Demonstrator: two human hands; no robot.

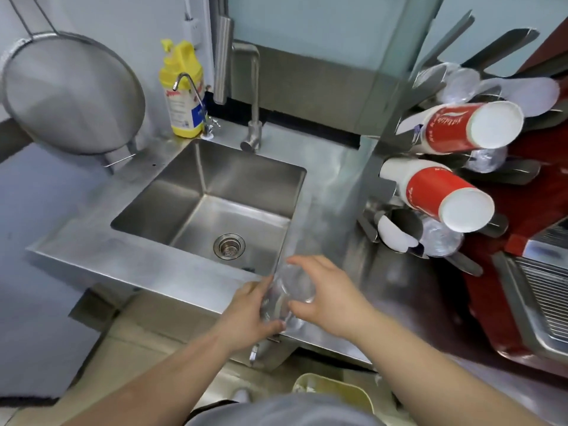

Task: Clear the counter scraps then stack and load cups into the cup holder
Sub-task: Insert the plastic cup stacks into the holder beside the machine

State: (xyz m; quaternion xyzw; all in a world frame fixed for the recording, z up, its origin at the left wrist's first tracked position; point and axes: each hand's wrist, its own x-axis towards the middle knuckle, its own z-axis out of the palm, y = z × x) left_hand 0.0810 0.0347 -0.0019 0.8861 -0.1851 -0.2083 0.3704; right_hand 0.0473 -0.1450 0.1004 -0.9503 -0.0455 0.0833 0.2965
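Note:
Clear plastic cups [289, 292], nested and blurred, hang over the counter's front edge beside the sink. My left hand [249, 315] grips their lower left side. My right hand [329, 295] holds them from the right, thumb and fingers curled round the rim. The cup holder [384, 149], a steel rack with slanted tubes, stands at the right. Two stacks of red and white paper cups [455, 127] [436, 195] stick out of it, with clear cups [439, 238] in the lower tubes.
A steel sink [172, 192] with a drain strainer [229, 245] takes the counter's middle. A tap [253, 96] and a yellow bottle [183, 87] stand behind it. A round mesh strainer [73, 93] hangs left. A red machine [522, 272] sits right. A bin [332, 392] is below.

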